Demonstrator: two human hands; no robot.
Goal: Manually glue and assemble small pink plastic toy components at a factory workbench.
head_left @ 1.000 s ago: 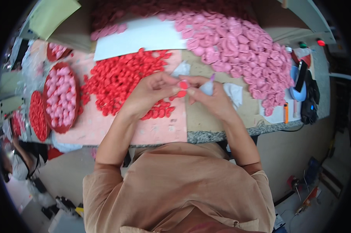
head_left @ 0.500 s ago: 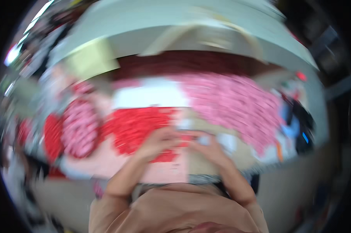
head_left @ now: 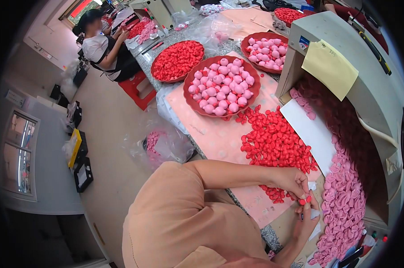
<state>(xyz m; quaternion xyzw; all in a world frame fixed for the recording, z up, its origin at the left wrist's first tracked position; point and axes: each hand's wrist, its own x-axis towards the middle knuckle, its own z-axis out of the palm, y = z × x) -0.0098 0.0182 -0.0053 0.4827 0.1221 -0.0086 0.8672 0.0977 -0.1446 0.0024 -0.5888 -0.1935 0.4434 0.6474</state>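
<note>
While the small red piece (head_left: 303,202) sits pinched at the fingertips of both hands, just above the near edge of the desk (head_left: 273,232) and beside the loose heap of red pieces (head_left: 275,145), the work seems to be fitting or pressing two small parts together. To do it well, I judge that the left hand (head_left: 296,181) should keep its fingers clamped on the red piece without squashing it, while the right hand (head_left: 307,221) lines up its own part squarely before pressing. The right hand's fingers are closed around something thin and dark, but what it is cannot be made out. The hands work over a pale pink sheet (head_left: 220,134) on the desk, with a white sheet (head_left: 311,129) and a long drift of pink pieces (head_left: 345,201) to the right. Farther off stand a round red tray of pink balls (head_left: 223,87), a second such tray (head_left: 268,47) and a tray of red pieces (head_left: 177,60). A grey machine housing (head_left: 345,49) with a yellow note (head_left: 330,68) rises behind. Another seated person (head_left: 106,49) works at the far end. The right forearm is largely cut off by the lower rim, and the join between the two held parts is too small to tell.
</note>
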